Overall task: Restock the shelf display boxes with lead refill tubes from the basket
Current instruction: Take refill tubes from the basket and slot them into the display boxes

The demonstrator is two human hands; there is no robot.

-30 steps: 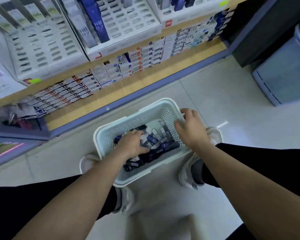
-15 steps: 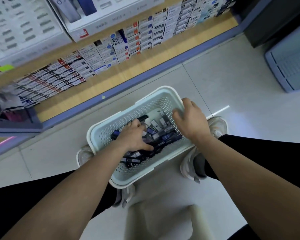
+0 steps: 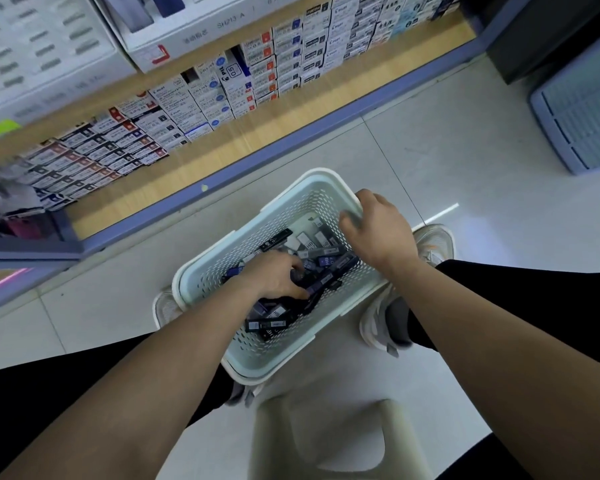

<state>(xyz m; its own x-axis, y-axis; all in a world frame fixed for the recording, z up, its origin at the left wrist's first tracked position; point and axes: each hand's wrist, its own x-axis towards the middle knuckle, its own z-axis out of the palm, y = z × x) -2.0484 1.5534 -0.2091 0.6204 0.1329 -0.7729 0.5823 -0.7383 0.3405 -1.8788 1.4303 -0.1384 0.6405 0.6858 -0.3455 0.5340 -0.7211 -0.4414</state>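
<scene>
Floor: pale shiny tiles [image 3: 447,150] are spreading across the room, with thin lines between them.
Shelf: a low wooden shelf [image 3: 326,105] with a blue-grey edge is running from 9 o'clock up to 1 o'clock.
Display boxes: big white card display boxes [image 3: 187,32] are sitting at the back of the shelf at 11 o'clock, and rows of small packs [image 3: 201,98] are lying in front of them.
Crate: a grey plastic crate [image 3: 582,109] is standing on the floor at 2 o'clock.
Stool: a pale plastic stool [image 3: 326,438] is showing at 6 o'clock.
Basket: a pale plastic basket [image 3: 284,209] with little holes and round corners is sitting on the floor in the middle, between two shoes [image 3: 433,242].
Lead refill tubes: small flat dark and grey lead refill tubes [image 3: 326,252] are piling up inside the basket.
Left hand: the left hand [image 3: 274,275] is reaching into the basket, and its fingers [image 3: 293,268] are curling round some tubes.
Right hand: the right hand [image 3: 378,233] is at the basket's 1 o'clock corner, and its fingers [image 3: 364,197] are gripping the rim.
</scene>
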